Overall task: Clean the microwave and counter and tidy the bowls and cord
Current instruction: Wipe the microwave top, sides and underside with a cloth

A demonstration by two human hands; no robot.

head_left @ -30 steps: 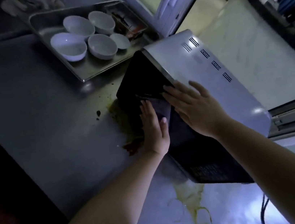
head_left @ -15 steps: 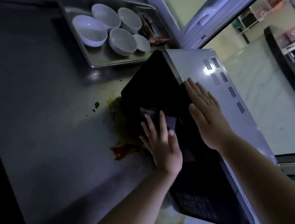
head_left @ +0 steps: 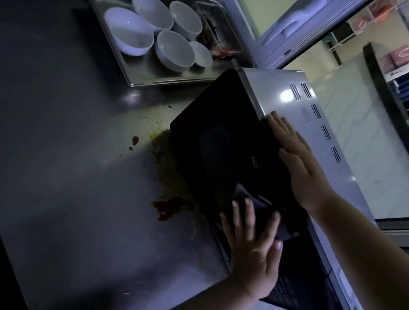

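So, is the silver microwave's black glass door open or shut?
Shut: the black glass door sits flush along the microwave's silver casing, no gap visible.

The microwave [head_left: 224,152] has a glossy black glass-like door and a smooth, silvery metal casing. The desk [head_left: 56,175] is brushed, matt steel, smeared with sauce. The bowls [head_left: 154,28] look glazed white ceramic, on a shiny metal tray [head_left: 131,73].

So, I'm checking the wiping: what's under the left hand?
A dark cloth, pressed flat by the left hand against the microwave door. The part of the cloth beneath the palm is covered.
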